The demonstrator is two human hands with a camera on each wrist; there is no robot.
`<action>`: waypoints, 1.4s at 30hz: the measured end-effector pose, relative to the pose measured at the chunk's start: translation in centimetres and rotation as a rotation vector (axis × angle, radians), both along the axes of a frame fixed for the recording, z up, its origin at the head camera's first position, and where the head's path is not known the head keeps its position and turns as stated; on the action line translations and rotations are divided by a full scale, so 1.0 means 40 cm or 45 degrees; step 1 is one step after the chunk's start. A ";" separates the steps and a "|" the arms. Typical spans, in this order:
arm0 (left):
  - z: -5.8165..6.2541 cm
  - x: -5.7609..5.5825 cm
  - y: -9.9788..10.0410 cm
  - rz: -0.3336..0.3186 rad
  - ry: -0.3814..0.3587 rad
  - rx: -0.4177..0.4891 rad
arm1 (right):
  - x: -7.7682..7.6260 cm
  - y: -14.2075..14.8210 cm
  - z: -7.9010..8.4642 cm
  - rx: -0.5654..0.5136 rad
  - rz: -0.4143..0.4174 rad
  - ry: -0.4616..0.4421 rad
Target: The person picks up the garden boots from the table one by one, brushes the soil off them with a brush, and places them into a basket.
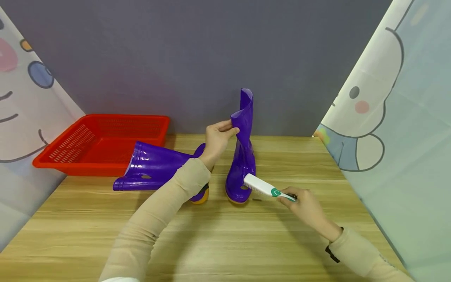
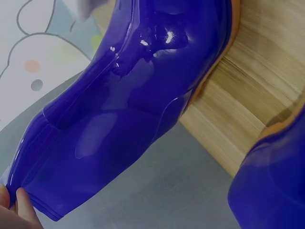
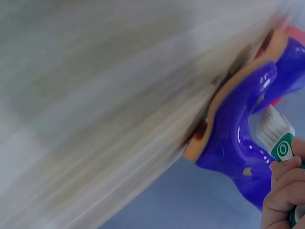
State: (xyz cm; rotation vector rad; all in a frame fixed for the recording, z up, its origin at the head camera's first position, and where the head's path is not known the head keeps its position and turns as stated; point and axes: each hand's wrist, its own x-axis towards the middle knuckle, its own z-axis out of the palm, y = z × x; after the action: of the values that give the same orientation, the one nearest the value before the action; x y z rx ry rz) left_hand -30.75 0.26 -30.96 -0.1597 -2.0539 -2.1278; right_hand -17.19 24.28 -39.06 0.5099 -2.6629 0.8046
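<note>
A purple rain boot [image 1: 242, 156] stands upright on the wooden table, its toe facing the near side. My left hand [image 1: 217, 138] pinches the rim of its shaft between thumb and fingers; the left wrist view shows the same pinch at the shaft's top edge [image 2: 50, 210]. In my right hand [image 1: 305, 207] is a white and green scrub brush [image 1: 260, 185], gripped by the handle. Its bristles [image 3: 272, 125] face the boot's foot, and the brush head overlaps the instep in the head view. Pale brown smudges [image 3: 247, 171] show on the purple surface.
A second purple boot [image 1: 158, 164] lies on its side to the left, partly hidden behind my left forearm, with a smudge on its shaft. Behind it stands a red plastic basket [image 1: 102, 170]. A grey wall [image 1: 197, 58] rises at the table's far edge.
</note>
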 end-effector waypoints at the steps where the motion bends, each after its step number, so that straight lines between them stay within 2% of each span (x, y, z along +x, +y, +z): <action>1: -0.002 -0.001 -0.001 0.006 0.004 -0.003 | -0.004 -0.001 0.003 -0.003 -0.016 -0.007; 4: -0.008 -0.001 -0.003 0.030 0.022 -0.019 | -0.018 -0.012 0.007 0.039 -0.039 -0.003; 8: -0.014 0.003 -0.001 0.044 0.085 -0.086 | -0.023 -0.027 -0.004 0.135 0.024 0.013; 12: -0.015 0.010 -0.001 0.044 0.140 -0.135 | -0.001 -0.023 -0.018 0.152 0.029 0.013; 18: -0.012 0.006 -0.015 0.083 0.165 -0.148 | 0.025 -0.012 -0.026 0.135 0.013 0.047; 26: -0.009 -0.001 -0.029 0.092 0.110 -0.137 | 0.035 0.011 -0.027 0.098 0.031 0.063; 29: -0.006 -0.004 -0.035 0.093 0.098 -0.123 | 0.035 0.022 -0.016 0.094 0.006 0.081; 36: 0.005 -0.019 -0.051 0.144 0.042 -0.086 | 0.011 0.012 0.009 0.086 -0.064 0.044; 42: 0.011 -0.024 -0.048 0.154 0.041 -0.122 | -0.001 -0.008 -0.006 0.094 -0.028 0.037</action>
State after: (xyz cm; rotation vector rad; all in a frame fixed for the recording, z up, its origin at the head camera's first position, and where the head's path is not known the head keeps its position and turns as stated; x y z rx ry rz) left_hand -31.69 -1.66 -30.53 -0.0799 -2.0921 -1.9457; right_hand -17.24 23.94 -39.28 0.5055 -2.6750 0.6892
